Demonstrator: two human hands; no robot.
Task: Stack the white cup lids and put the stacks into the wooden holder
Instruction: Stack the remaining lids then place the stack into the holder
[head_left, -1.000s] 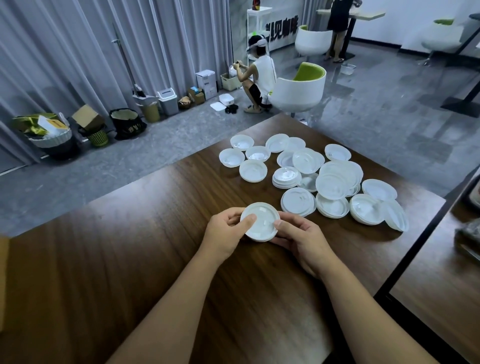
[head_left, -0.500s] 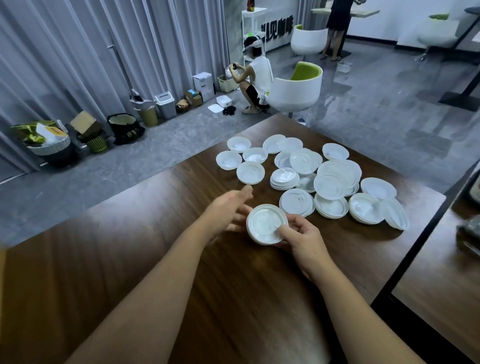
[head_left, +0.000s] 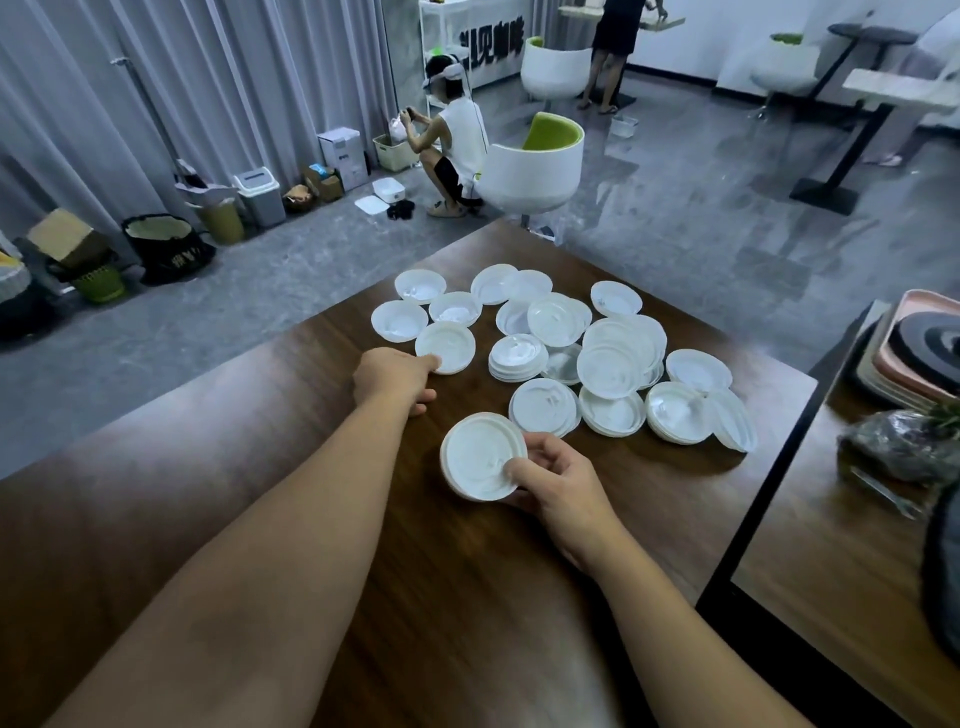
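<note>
Several white cup lids (head_left: 558, 343) lie scattered and partly piled on the far half of the dark wooden table (head_left: 260, 519). My right hand (head_left: 558, 480) pinches a small stack of lids (head_left: 480, 456) by its right rim, just above the table. My left hand (head_left: 392, 376) reaches forward and its fingertips touch the near edge of a single lid (head_left: 448, 345) at the left of the group. Whether those fingers grip that lid is hidden behind the hand. No wooden holder is in view.
A second table at the right carries stacked trays (head_left: 914, 358) and a dark bag (head_left: 904, 447). Beyond the table stands a white and green chair (head_left: 535, 161); a person crouches on the floor (head_left: 452, 150). Bins and boxes (head_left: 156, 244) line the curtain.
My left hand let go of the lid stack and moved forward to a lid at the left of the group. My right hand kept the stack and shifted slightly right.
</note>
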